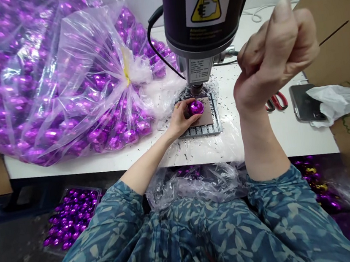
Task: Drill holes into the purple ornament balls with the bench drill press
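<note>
A shiny purple faceted ball [196,107] rests on a flat board [207,116] over the slotted metal base [200,132] of a drill press [200,21]. My left hand [180,118] grips the ball from its left side, thumb below and fingers above. Directly over the ball is the machine's chuck [196,89]; the bit's tip meets or nearly meets the ball's top. My right hand [276,55] is raised at the right, its fingers wrapped round the press's lever [234,53], mostly hidden by the hand.
A big clear bag of purple balls [61,85] fills the left of the white table [102,163]. Red-handled scissors [280,101], a dark phone [307,102] and crumpled tissue [340,100] lie at the right, beside a cardboard box [345,59]. A tray of balls [72,216] is lower left.
</note>
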### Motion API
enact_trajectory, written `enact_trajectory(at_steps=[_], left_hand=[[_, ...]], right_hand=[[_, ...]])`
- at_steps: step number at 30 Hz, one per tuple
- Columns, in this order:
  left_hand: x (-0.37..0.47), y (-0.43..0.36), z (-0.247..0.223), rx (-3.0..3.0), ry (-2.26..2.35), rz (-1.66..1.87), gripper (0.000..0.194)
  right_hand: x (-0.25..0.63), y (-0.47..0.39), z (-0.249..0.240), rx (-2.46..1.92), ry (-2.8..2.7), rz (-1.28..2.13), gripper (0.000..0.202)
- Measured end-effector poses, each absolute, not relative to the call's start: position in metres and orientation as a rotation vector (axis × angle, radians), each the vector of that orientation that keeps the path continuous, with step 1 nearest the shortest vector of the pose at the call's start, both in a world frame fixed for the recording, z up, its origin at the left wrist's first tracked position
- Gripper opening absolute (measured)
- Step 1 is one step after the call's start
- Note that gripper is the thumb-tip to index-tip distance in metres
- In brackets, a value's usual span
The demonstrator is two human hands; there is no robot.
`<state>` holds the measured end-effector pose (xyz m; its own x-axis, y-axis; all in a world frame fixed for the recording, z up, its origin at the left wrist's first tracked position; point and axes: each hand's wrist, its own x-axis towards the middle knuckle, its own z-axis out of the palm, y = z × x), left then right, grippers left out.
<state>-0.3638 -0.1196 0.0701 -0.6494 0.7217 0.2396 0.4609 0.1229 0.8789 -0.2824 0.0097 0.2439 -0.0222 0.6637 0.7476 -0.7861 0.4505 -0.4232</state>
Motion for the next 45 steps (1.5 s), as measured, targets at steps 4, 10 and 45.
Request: enact_trajectory(at_steps=[4, 10, 45], left_hand=[[-0.362, -0.12, 0.07, 1.165, 2.128, 1.558, 0.058], [-0.359, -0.12, 0.068, 1.091, 2.113, 1.603, 0.057], [-0.22, -0.262, 0.053, 1.151, 1.936, 1.347, 0.039]], right_hand=[[-0.28, 0.008, 0.234, 0.046, -1.156, 1.062, 0.051], [-0.281, 0.006, 0.224, 0.07, -1.112, 1.053, 0.057], [-0.294, 0.021, 0.27, 0.114, -1.15, 1.256, 0.044]])
